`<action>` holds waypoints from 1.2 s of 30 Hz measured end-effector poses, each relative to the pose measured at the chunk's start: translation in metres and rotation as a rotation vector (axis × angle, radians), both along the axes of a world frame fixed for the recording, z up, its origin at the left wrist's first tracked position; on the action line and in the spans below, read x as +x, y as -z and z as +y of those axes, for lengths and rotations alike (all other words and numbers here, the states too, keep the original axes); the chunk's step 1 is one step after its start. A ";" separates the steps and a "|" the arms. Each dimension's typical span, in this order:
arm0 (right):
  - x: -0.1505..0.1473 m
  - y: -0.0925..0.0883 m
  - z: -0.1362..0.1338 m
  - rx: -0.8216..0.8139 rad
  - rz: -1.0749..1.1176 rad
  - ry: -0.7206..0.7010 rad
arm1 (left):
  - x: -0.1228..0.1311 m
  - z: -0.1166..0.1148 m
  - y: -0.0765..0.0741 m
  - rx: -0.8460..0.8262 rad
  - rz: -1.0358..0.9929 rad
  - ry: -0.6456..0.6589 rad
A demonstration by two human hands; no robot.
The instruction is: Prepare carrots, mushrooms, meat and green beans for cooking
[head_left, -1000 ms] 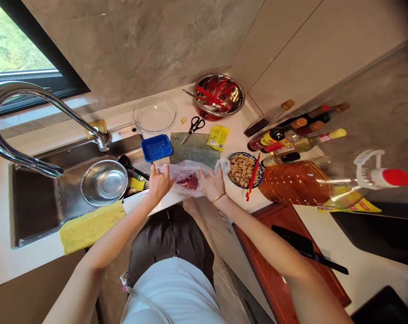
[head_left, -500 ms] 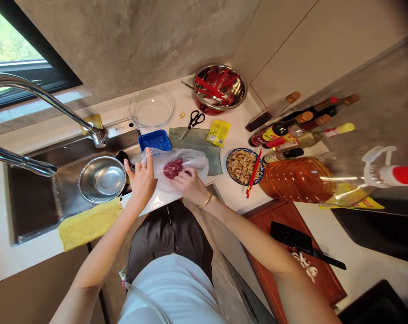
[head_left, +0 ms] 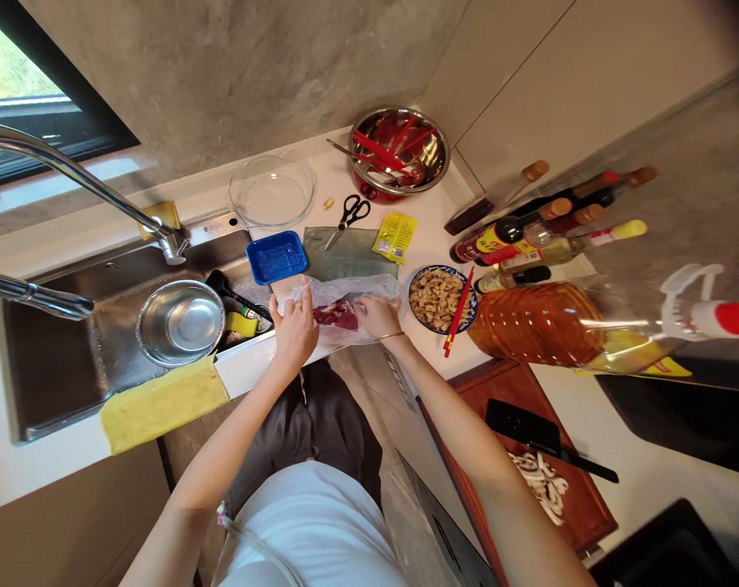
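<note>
A piece of raw red meat [head_left: 337, 315] lies on a clear plastic bag [head_left: 369, 287] at the counter edge, stretched out between my two hands. My left hand [head_left: 296, 328] is closed at the meat's left end, its fingers on the bag's film. At the other end, my right hand [head_left: 377, 316] grips the meat's edge, its fingertips partly covered by film. Behind the bag are a grey-green sheet [head_left: 350, 257], black-handled scissors [head_left: 348, 218] and a yellow packet [head_left: 394, 237]. A blue tray [head_left: 277, 258] sits behind my left hand.
On the left, the sink [head_left: 69, 359] holds a metal pot [head_left: 182, 323]; a yellow cloth [head_left: 161, 408] drapes its front edge. To the right stand a bowl of food pieces [head_left: 437, 300] with red chopsticks [head_left: 460, 314], an oil jug [head_left: 534, 326] and a cleaver [head_left: 525, 425] on a board.
My left hand has moved right from the bag's left side to the meat's left end. The right hand has moved right, and the meat now looks longer and flatter.
</note>
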State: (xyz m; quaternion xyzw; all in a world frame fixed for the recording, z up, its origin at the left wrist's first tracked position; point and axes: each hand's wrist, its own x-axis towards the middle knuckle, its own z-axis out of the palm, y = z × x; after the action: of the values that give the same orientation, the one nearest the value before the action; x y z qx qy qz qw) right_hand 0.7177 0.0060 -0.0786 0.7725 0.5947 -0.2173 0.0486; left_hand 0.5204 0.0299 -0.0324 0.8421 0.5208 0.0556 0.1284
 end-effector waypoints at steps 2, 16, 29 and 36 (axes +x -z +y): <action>-0.012 0.004 0.014 -0.038 0.043 0.058 | 0.000 0.001 0.003 0.018 -0.024 -0.013; 0.003 0.021 0.045 -0.206 0.215 -0.105 | -0.002 0.001 0.004 -0.003 -0.097 -0.067; 0.024 -0.003 0.007 -0.189 0.258 -0.232 | -0.020 -0.006 -0.002 -0.018 -0.047 -0.047; -0.005 -0.044 -0.019 -0.020 0.059 -0.352 | -0.036 -0.015 0.001 -0.057 -0.030 -0.029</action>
State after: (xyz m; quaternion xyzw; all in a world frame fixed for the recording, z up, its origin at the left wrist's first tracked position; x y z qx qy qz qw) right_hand 0.7128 -0.0126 -0.0342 0.6494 0.7197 -0.2336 0.0761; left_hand 0.4845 0.0146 -0.0337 0.8297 0.5322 0.0553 0.1593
